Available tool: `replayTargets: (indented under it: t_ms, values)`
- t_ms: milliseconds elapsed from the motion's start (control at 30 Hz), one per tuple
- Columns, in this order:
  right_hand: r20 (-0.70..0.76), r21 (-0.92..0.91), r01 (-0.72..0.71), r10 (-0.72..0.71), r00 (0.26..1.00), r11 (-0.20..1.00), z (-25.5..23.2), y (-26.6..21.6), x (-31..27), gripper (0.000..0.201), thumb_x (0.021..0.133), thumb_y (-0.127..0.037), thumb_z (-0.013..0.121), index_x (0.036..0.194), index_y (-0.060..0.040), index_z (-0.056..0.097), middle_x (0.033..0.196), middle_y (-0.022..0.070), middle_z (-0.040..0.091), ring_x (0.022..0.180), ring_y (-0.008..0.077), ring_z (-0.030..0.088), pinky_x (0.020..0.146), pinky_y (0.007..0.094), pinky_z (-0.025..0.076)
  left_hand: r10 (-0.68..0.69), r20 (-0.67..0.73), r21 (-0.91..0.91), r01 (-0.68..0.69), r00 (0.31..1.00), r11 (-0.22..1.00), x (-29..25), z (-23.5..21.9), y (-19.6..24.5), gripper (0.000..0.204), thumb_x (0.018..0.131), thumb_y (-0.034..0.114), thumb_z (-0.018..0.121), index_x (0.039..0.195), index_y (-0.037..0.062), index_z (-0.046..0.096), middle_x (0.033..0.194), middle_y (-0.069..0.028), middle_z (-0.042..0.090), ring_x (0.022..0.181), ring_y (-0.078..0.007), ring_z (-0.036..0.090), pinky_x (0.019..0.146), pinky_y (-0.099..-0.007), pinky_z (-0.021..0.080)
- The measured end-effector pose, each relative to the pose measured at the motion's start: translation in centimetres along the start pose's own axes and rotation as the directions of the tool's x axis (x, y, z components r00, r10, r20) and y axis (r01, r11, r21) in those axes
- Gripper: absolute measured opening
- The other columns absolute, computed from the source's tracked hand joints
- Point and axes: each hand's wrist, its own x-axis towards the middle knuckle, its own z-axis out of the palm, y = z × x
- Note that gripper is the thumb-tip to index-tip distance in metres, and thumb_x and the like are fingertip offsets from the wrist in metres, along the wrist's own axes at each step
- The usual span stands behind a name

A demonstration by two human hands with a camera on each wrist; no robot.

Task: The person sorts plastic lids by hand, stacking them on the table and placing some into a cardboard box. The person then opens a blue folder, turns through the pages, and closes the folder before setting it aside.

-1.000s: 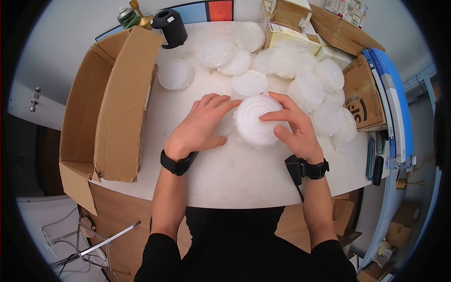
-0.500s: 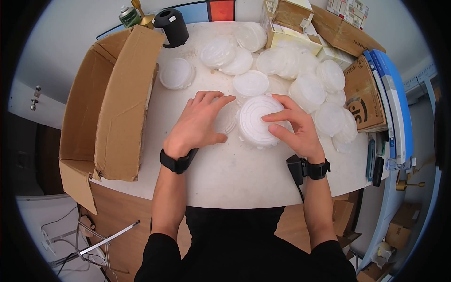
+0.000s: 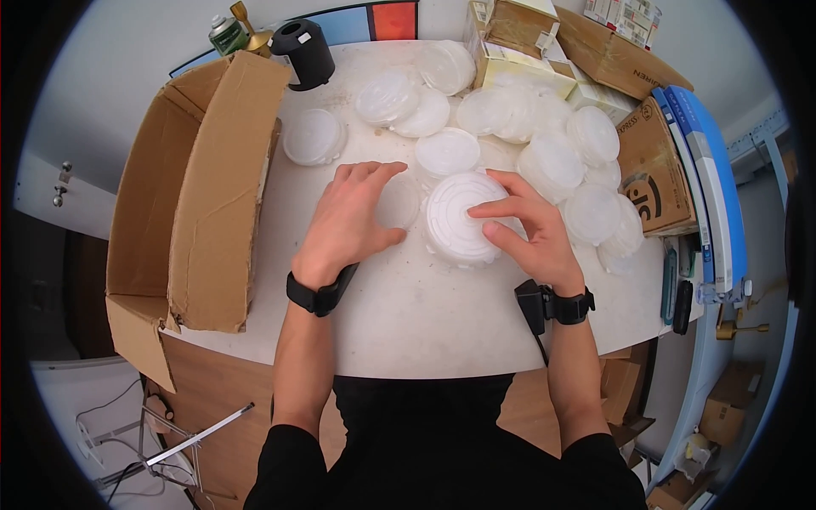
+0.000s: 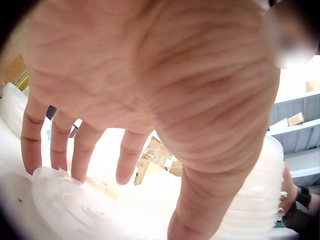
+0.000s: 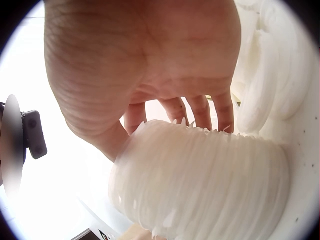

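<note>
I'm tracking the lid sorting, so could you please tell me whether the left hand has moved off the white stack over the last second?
Yes. The left hand has slid left, away from the stack of lids and toward the cardboard box; its fingers now rest on a single clear lid.

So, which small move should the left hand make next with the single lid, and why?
Probably lift the single lid and set it onto the stack of lids. The left hand rests on it with straight fingers, just beside the stack. The right hand already steadies the stack, fingers on top, thumb at its side.
</note>
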Motion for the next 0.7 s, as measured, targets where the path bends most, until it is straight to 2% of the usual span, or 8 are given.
replayTargets:
  t_ms: [133, 233, 300, 433, 533, 600, 633, 700]
  values:
    - [-0.010, -0.014, 0.017, -0.017, 1.000, 1.000, 0.0, 0.1, 0.0, 0.023, 0.090, -0.006, 0.074, 0.112, -0.0083, 0.080, 0.143, 0.0183, 0.059, 0.129, 0.0286, 0.060, 0.112, 0.0393, 0.042, -0.051, 0.064, 0.001, 0.051, 0.997, 0.999, 0.0, -0.4, 0.7, 0.081, 0.066, 0.012, 0.086, 0.142, 0.0126, 0.058, 0.135, -0.0153, 0.058, 0.128, -0.0345, 0.052, 0.110, -0.0419, 0.046]
    - [-0.005, -0.008, 0.019, -0.019, 1.000, 1.000, 0.0, 0.1, 0.0, 0.023, 0.090, -0.006, 0.074, 0.112, -0.0086, 0.080, 0.144, 0.0188, 0.059, 0.128, 0.0287, 0.060, 0.113, 0.0399, 0.042, -0.085, 0.088, 0.008, 0.084, 0.993, 0.996, 0.1, -0.6, 1.0, 0.087, 0.065, 0.012, 0.087, 0.146, 0.0134, 0.054, 0.132, -0.0164, 0.054, 0.124, -0.0355, 0.054, 0.106, -0.0422, 0.048]
    - [-0.003, 0.008, -0.006, 0.006, 1.000, 1.000, 0.0, 0.0, 0.0, 0.023, 0.090, -0.006, 0.074, 0.112, -0.0089, 0.080, 0.144, 0.0189, 0.059, 0.129, 0.0295, 0.059, 0.113, 0.0405, 0.042, -0.146, 0.147, -0.045, 0.154, 0.978, 0.987, 0.3, -0.9, 1.2, 0.091, 0.065, 0.012, 0.087, 0.148, 0.0144, 0.051, 0.131, -0.0165, 0.052, 0.117, -0.0356, 0.058, 0.102, -0.0421, 0.051]
    - [-0.004, 0.003, -0.007, 0.007, 1.000, 1.000, 0.1, -0.1, 0.0, 0.023, 0.090, -0.007, 0.075, 0.113, -0.0092, 0.080, 0.144, 0.0189, 0.058, 0.130, 0.0305, 0.058, 0.113, 0.0410, 0.042, -0.153, 0.126, -0.082, 0.164, 0.980, 0.983, 0.2, -0.6, 1.2, 0.090, 0.067, 0.011, 0.087, 0.149, 0.0149, 0.050, 0.128, -0.0165, 0.054, 0.113, -0.0351, 0.060, 0.099, -0.0419, 0.052]
    - [0.002, -0.015, 0.021, -0.021, 1.000, 1.000, 0.0, 0.1, 0.0, 0.024, 0.089, -0.008, 0.076, 0.113, -0.0089, 0.080, 0.144, 0.0186, 0.058, 0.132, 0.0316, 0.057, 0.113, 0.0410, 0.042, -0.163, 0.068, -0.111, 0.170, 0.984, 0.979, 0.2, -0.2, 0.8, 0.077, 0.074, 0.009, 0.083, 0.145, 0.0120, 0.053, 0.121, -0.0176, 0.057, 0.104, -0.0362, 0.064, 0.092, -0.0437, 0.055]
    - [0.007, -0.003, 0.014, -0.014, 1.000, 1.000, 0.0, 0.1, 0.0, 0.025, 0.088, -0.009, 0.077, 0.113, -0.0086, 0.080, 0.145, 0.0185, 0.057, 0.132, 0.0319, 0.056, 0.113, 0.0410, 0.041, -0.135, -0.065, -0.147, 0.124, 0.989, 0.981, 0.4, 0.2, 0.0, 0.058, 0.085, 0.006, 0.075, 0.140, 0.0096, 0.058, 0.112, -0.0148, 0.062, 0.095, -0.0332, 0.065, 0.086, -0.0441, 0.055]
    - [0.006, -0.006, 0.015, -0.015, 1.000, 1.000, 0.1, 0.0, -0.1, 0.025, 0.088, -0.009, 0.077, 0.113, -0.0086, 0.080, 0.145, 0.0185, 0.057, 0.132, 0.0319, 0.056, 0.113, 0.0410, 0.041, -0.132, -0.066, -0.148, 0.121, 0.989, 0.981, 0.4, 0.3, -0.2, 0.058, 0.085, 0.006, 0.075, 0.140, 0.0096, 0.058, 0.112, -0.0148, 0.062, 0.095, -0.0332, 0.065, 0.086, -0.0441, 0.055]
    - [0.005, -0.024, -0.012, 0.012, 1.000, 1.000, 0.1, -0.4, -0.1, 0.025, 0.088, -0.009, 0.077, 0.113, -0.0087, 0.079, 0.145, 0.0187, 0.056, 0.134, 0.0320, 0.055, 0.113, 0.0411, 0.041, -0.118, -0.203, -0.234, 0.068, 0.972, 0.970, 0.7, 0.2, -0.4, 0.044, 0.093, 0.005, 0.067, 0.136, 0.0100, 0.062, 0.104, -0.0077, 0.064, 0.076, -0.0185, 0.056, 0.071, -0.0310, 0.050]
